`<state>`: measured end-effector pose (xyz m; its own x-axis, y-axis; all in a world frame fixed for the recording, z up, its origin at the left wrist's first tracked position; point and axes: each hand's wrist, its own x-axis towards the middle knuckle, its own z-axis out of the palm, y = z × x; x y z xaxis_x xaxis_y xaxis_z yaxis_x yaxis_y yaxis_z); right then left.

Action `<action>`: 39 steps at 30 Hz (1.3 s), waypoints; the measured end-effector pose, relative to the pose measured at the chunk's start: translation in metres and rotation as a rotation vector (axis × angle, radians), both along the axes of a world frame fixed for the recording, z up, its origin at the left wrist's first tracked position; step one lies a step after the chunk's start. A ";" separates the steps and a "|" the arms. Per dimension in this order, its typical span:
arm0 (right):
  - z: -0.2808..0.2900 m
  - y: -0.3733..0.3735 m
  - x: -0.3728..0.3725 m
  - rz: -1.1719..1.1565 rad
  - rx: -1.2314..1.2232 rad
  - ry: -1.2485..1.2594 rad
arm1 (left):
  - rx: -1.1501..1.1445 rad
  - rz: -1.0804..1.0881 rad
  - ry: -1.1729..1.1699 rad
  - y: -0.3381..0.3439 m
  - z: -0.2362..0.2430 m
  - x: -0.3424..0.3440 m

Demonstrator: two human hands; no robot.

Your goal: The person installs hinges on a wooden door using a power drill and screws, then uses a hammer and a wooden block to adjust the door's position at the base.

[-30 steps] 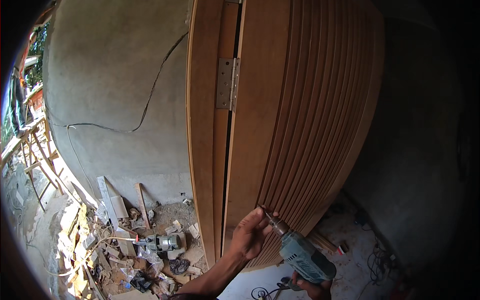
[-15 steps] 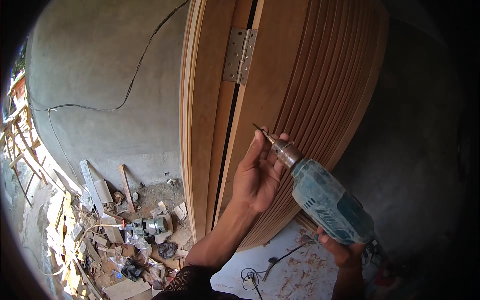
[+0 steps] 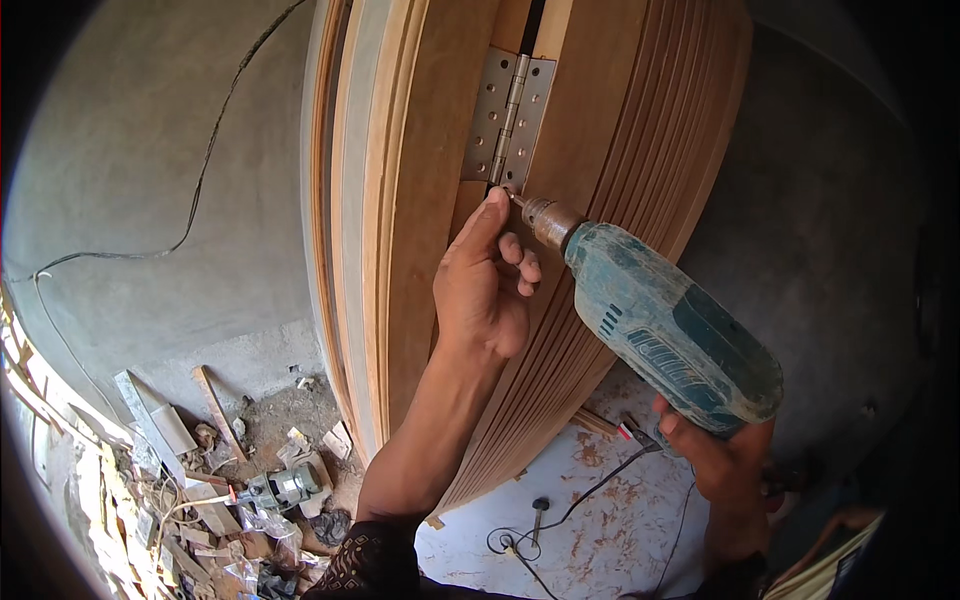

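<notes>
My right hand (image 3: 722,455) grips the handle of a worn blue-green electric drill (image 3: 668,325), which points up and left. Its bit tip meets the lower edge of a silver metal hinge (image 3: 508,118) joining a wooden door (image 3: 640,140) to its wooden frame (image 3: 400,200). My left hand (image 3: 487,282) is raised beside the drill's chuck, index finger stretched up to the bit tip at the hinge, the other fingers curled. Whether the fingers pinch a screw I cannot tell.
A rough grey plastered wall (image 3: 150,180) with a loose black cable (image 3: 200,190) stands to the left. Wood offcuts, rubble and another power tool (image 3: 285,487) litter the floor at lower left. The drill's cord (image 3: 570,510) trails over a pale dusty floor.
The drill and both hands have risen along the door edge, from low on the door to the hinge. The view has closed in on the hinge.
</notes>
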<state>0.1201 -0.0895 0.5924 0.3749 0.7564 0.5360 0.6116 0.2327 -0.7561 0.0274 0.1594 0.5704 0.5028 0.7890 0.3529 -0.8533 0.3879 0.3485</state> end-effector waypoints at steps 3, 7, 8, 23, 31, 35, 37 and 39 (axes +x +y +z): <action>-0.017 0.006 -0.005 0.004 0.114 -0.051 | -0.040 -0.057 -0.034 0.001 -0.004 0.001; -0.025 0.005 -0.008 -0.047 0.109 -0.030 | -0.039 -0.109 -0.070 0.003 -0.003 0.004; -0.029 0.008 -0.007 -0.039 0.110 -0.027 | -0.035 -0.106 -0.067 0.005 -0.002 0.003; -0.040 0.002 0.000 -0.065 0.148 -0.036 | -0.134 -0.164 -0.080 -0.007 0.008 0.007; -0.043 -0.003 0.001 -0.055 0.163 -0.017 | -0.139 -0.154 -0.062 -0.015 0.004 0.010; -0.040 -0.002 0.000 -0.061 0.145 -0.061 | -0.099 -0.178 -0.131 -0.009 -0.002 0.012; -0.039 -0.001 0.001 -0.056 0.142 -0.079 | -0.104 -0.176 -0.135 -0.009 -0.001 0.011; -0.040 -0.001 0.001 -0.050 0.142 -0.080 | -0.104 -0.178 -0.134 -0.010 -0.001 0.010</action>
